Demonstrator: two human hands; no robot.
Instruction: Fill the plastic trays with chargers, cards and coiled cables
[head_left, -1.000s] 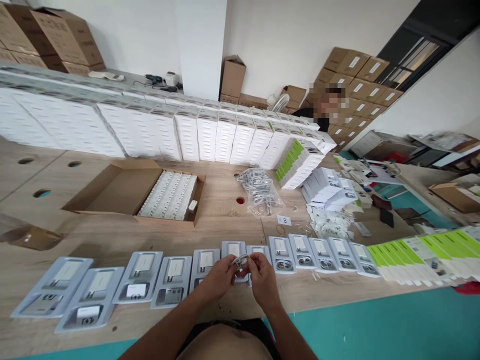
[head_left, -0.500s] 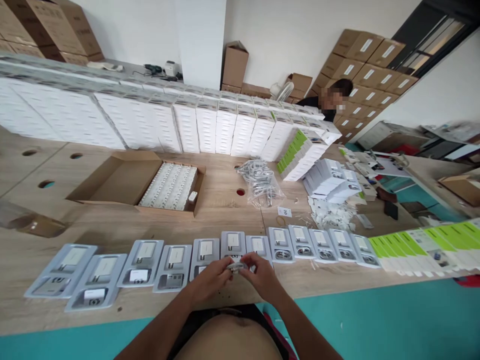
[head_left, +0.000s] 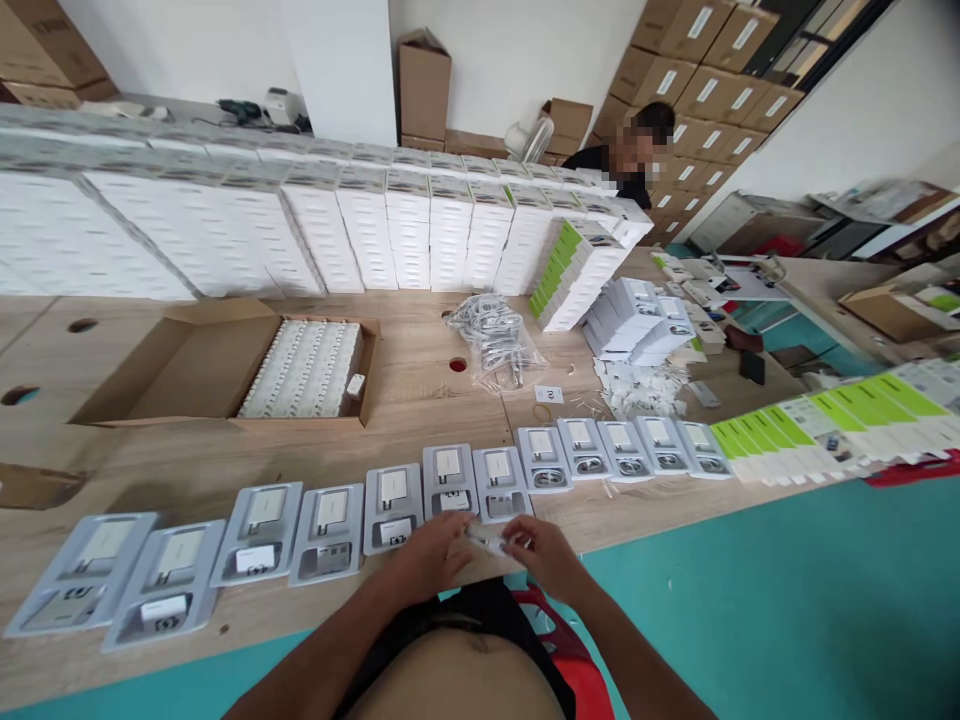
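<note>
My left hand (head_left: pixel 437 550) and my right hand (head_left: pixel 547 556) pinch a coiled light-coloured cable (head_left: pixel 487 541) between them, just above the table's front edge. Clear plastic seems to be around the cable, though blur hides the detail. Right behind my hands lies a pale grey plastic tray (head_left: pixel 519 470) with a white charger (head_left: pixel 496 466) in its upper compartment and a small card in the lower one. Similar trays to the left hold chargers and cards or small white boxes. Trays to the right hold coiled cables (head_left: pixel 546 479) in their lower compartments.
A clear bag of cables (head_left: pixel 499 340) and an opened carton of white chargers (head_left: pixel 300 370) lie on the table. Behind stands a long wall of stacked white boxes (head_left: pixel 409 235). Green-and-white boxes (head_left: pixel 765 435) line the right edge. A person (head_left: pixel 626 160) is beyond the stacks.
My hands have moved slightly apart and nearer to my body, with the cable still between them. The view has shifted to the right.
</note>
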